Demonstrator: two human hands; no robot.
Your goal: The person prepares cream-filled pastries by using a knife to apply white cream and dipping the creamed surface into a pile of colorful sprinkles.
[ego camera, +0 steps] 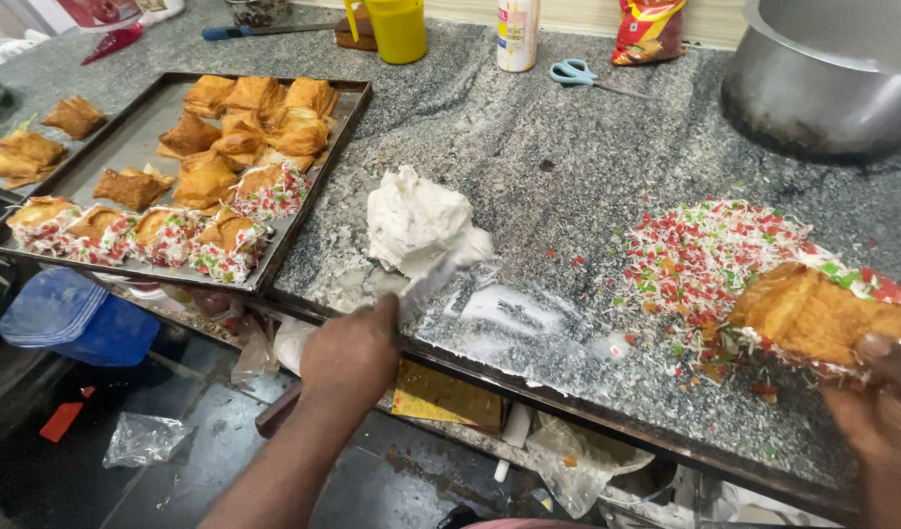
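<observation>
My left hand (350,350) grips a knife (426,287) by its wooden handle, the blade laid flat against a white mound of cream (414,217) on the granite counter (558,157). My right hand (883,407) holds a golden puff pastry (813,311) at the right edge, pressing its cream-coated side into a spread of red, green and white sprinkles (700,257). Smears of cream lie on the counter between the mound and the sprinkles.
A metal tray (132,147) at left holds several plain and sprinkle-coated pastries; more pastries (29,152) lie beside it. A large steel pot (823,78) stands back right. Scissors (574,72), a white bottle (517,32), a yellow cup (396,27) and a red packet (648,31) line the back.
</observation>
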